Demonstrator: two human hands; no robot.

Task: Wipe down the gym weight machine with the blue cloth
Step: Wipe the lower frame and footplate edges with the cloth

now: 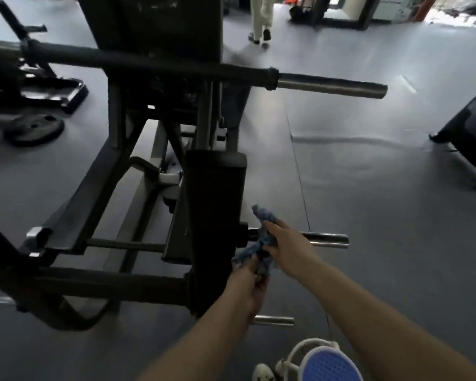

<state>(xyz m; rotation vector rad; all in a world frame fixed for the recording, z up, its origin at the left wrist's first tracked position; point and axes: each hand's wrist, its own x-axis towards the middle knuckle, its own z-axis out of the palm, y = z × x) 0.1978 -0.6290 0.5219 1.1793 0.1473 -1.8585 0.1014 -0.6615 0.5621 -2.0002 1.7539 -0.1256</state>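
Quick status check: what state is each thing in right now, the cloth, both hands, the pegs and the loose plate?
blue cloth: bunched, held at the chrome peg
left hand: grips the cloth's lower end
right hand: grips the cloth on the peg
chrome peg: bare, no plates loaded
upper bar: bare sleeve, unloaded
weight plate: lying flat on the floor

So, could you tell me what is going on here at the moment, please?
A person is cleaning a gym weight machine. Both hands hold a bunched blue cloth beside the machine's black upright pad. The right hand has the cloth at a chrome peg that sticks out sideways, and the left hand grips the cloth's lower end. A weight plate lies on the floor further back.
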